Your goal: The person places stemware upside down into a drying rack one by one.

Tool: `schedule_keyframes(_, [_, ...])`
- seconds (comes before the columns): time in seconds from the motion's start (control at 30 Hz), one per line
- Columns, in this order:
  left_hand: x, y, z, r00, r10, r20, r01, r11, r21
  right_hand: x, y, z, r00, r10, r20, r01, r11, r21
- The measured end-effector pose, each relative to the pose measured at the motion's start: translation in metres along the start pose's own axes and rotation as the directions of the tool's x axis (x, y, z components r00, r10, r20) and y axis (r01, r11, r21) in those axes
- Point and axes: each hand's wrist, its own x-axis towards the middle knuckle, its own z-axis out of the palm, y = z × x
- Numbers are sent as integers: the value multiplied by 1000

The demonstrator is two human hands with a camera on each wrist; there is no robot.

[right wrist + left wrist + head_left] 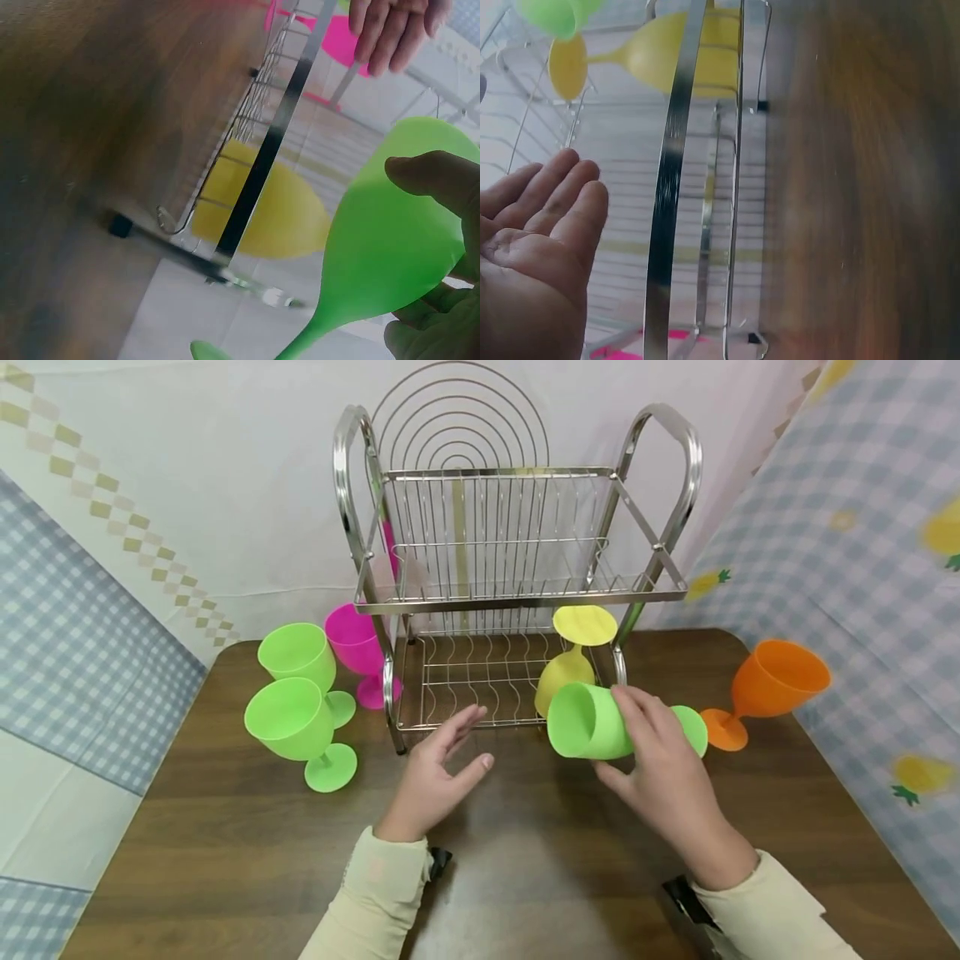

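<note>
A: Start w/ the R hand (663, 768). Cond. of grip?
B: Closed on an item. Thumb one side, fingers curled round the other, on the bowl of the held green goblet (588, 720); thumb seen clearly in the R wrist view.
A: Posn. of that goblet?
B: Clear of the surface (525, 860), tipped on its side, in front of the R front leg of the two-tier metal dish rack (525, 603). Mouth faces L and twd. the person; foot points R, twd. the orange side.
A: And the L hand (431, 781)?
B: Grip wide, fingers extended, thumb well apart, holding nil. It's in front of the rack's lower tier, palm turned twd. the R hand.
A: Contents of rack?
B: Lower tier, R end: yellow goblet (564, 683), inverted, bowl down, foot up. Held goblet partly overlaps it from the head view.
A: L of rack?
B: Three pcs., all upright on the surface. Near green goblet (288, 718), far green goblet (296, 652) just behind it, and magenta goblet (354, 639) by the rack's L side, its foot partly behind the front post.
A: R of rack?
B: One pc.: orange goblet (780, 677), upright, near the surface's R edge.
A: Surroundings?
B: Blue-and-white checked cloth (847, 585) w/ yellow fruit print, R side. Person's sleeves (375, 893) are cream. Noted.
</note>
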Motion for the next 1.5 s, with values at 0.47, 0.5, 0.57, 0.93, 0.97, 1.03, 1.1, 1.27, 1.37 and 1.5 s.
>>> schedule_keyframes(0.47, [4, 6, 18, 997, -47, 60, 48, 999, -21, 26, -21, 16, 969, -232, 84, 236, 970, -50])
schedule_keyframes(0.5, [4, 6, 18, 996, -58, 62, 60, 998, -23, 27, -23, 17, 966, -245, 86, 250, 967, -52])
schedule_keyframes(0.57, [4, 7, 18, 995, -75, 63, 77, 997, -26, 30, -27, 20, 957, -276, 91, 282, 958, -57])
schedule_keyframes(0.93, [1, 5, 18, 998, -63, -11, 64, 995, 70, 31, -44, 32, 934, -347, 79, 354, 930, -100])
schedule_keyframes(0.97, [1, 5, 18, 998, -54, -16, 55, 996, 69, 31, -44, 32, 935, -344, 83, 351, 931, -99])
schedule_keyframes(1.03, [1, 5, 17, 999, -39, -28, 41, 997, 70, 30, -44, 31, 937, -335, 97, 344, 934, -93])
schedule_keyframes(1.1, [1, 5, 16, 999, -16, -40, 19, 998, 68, 29, -44, 30, 939, -324, 111, 334, 939, -81])
schedule_keyframes(1.27, [1, 6, 15, 998, 17, -67, -13, 998, 54, 24, -44, 25, 949, -298, 99, 303, 952, -35])
schedule_keyframes(1.37, [1, 7, 15, 996, 2, -90, 1, 999, 41, 20, -45, 20, 964, -264, 36, 264, 964, 13])
schedule_keyframes(1.5, [1, 9, 13, 993, -11, -117, 13, 1000, 15, 10, -47, 13, 985, -147, -89, 156, 983, 95])
